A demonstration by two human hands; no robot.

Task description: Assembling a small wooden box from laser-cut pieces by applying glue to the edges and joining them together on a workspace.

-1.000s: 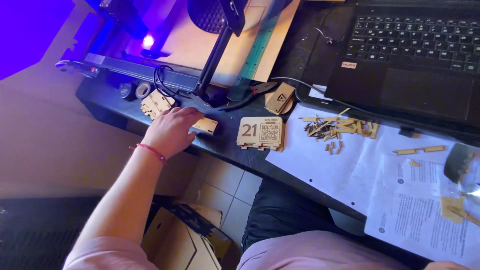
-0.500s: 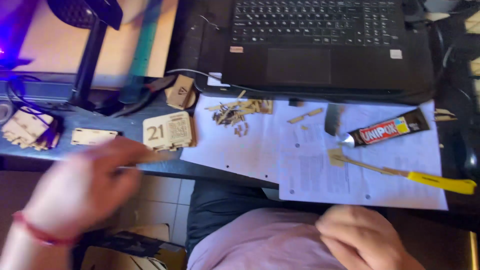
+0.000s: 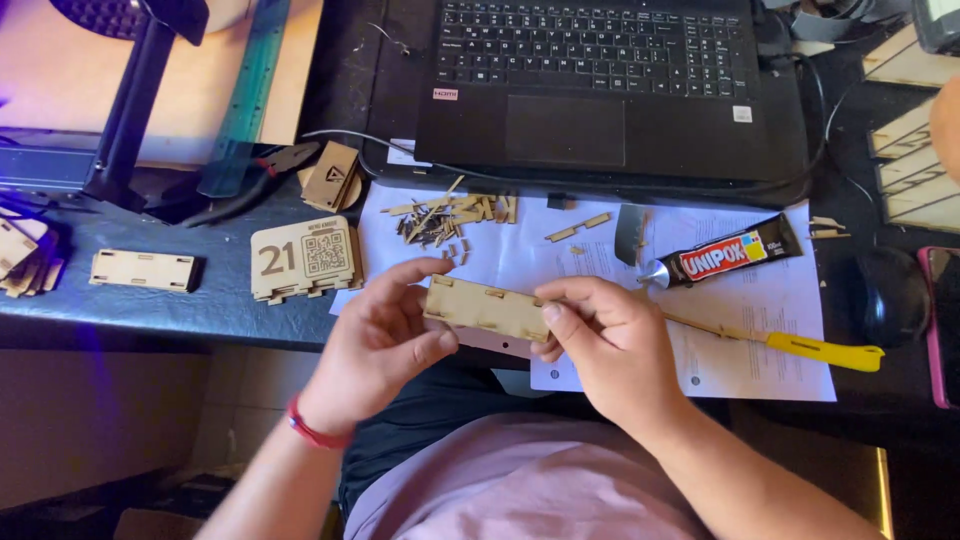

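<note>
Both hands hold a thin light-wood laser-cut strip (image 3: 487,307) with small slots, just above my lap at the desk's front edge. My left hand (image 3: 380,340), with a red band at the wrist, pinches its left end. My right hand (image 3: 610,335) grips its right end. Beyond the strip lie white paper sheets (image 3: 560,250) strewn with small wood offcuts (image 3: 445,218). To the left sits a wooden square plaque (image 3: 303,258) with an engraved number and code pattern.
A black laptop (image 3: 600,80) stands at the back. A glue tube (image 3: 725,258) and a yellow-handled tool (image 3: 800,345) lie on the paper at right. Another wooden strip (image 3: 143,270) and stacked pieces (image 3: 20,255) sit at left, near a black machine frame (image 3: 130,100) and green ruler (image 3: 250,100).
My left hand came back from the left side of the desk with a wooden strip. My right hand rose from my lap and took its other end. The view swung right.
</note>
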